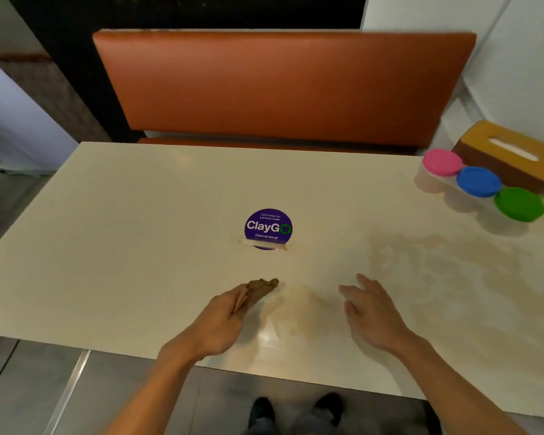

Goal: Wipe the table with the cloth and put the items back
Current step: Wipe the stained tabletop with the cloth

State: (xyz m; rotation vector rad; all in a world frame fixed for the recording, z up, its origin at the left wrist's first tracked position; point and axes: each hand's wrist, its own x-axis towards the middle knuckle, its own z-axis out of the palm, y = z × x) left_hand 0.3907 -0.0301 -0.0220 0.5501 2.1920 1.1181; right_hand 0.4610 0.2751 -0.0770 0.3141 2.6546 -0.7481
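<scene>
Head view: the left hand [223,318] holds a crumpled brown cloth [262,285] on the table [139,215] near its front edge, fingers closed together around it. The right hand [371,312] is beside it, fingers loosely spread, holding nothing. Three tubs [478,181] and a box [509,152] stand at the far right.

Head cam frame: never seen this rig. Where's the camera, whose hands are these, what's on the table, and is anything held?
There is no robot here. One camera worn on a person's head looks down at their own bare hands. The left hand grips a crumpled brown cloth. The right hand is open and holds nothing. On the pale table are a purple ClayGo sticker, smeary streaks, three tubs with pink, blue and green lids, and a tissue box at the far right.
</scene>
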